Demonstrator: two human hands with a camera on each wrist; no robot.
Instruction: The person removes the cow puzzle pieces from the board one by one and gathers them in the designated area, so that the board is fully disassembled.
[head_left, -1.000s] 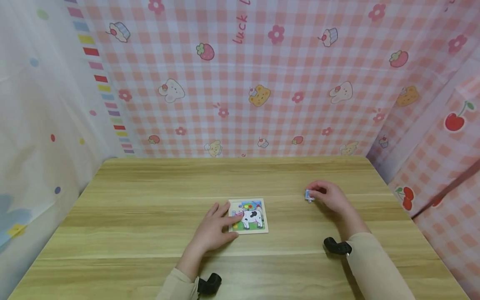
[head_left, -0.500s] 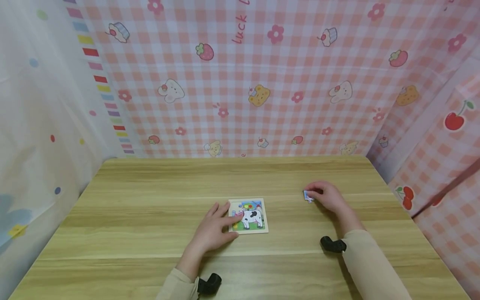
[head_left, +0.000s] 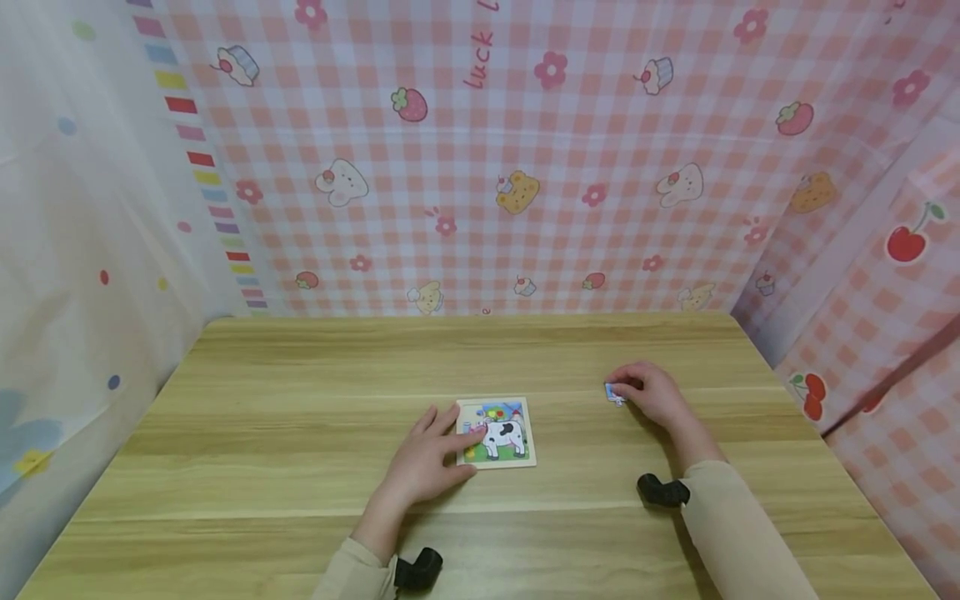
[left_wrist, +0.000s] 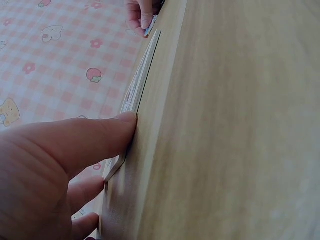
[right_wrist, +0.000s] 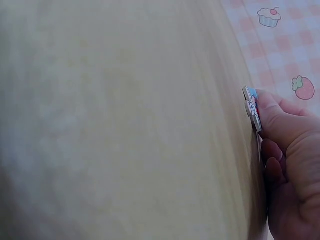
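Observation:
A square wooden jigsaw puzzle [head_left: 505, 439] with a cow picture lies on the table, with bare tray at its upper left. My left hand [head_left: 431, 457] rests against its left side, fingers spread and fairly straight. The index finger reaches over the cow's head, and the thumb [left_wrist: 107, 134] touches the near edge. Farther right, my right hand [head_left: 651, 393] pinches a small jigsaw piece [head_left: 615, 393] between thumb and fingers. That piece [right_wrist: 253, 107] is printed in blue and white and is tilted in the right wrist view, close over the tabletop.
The wood-grain table [head_left: 300, 358] reaches back to a pink checked curtain [head_left: 465, 150]. Cloth also hangs at the left and right sides. Black wrist-camera mounts [head_left: 420, 569] stick out from both sleeves.
My right hand has shifted slightly left with the jigsaw piece, which has turned so more of its blue face shows. The left hand and the puzzle have stayed in place.

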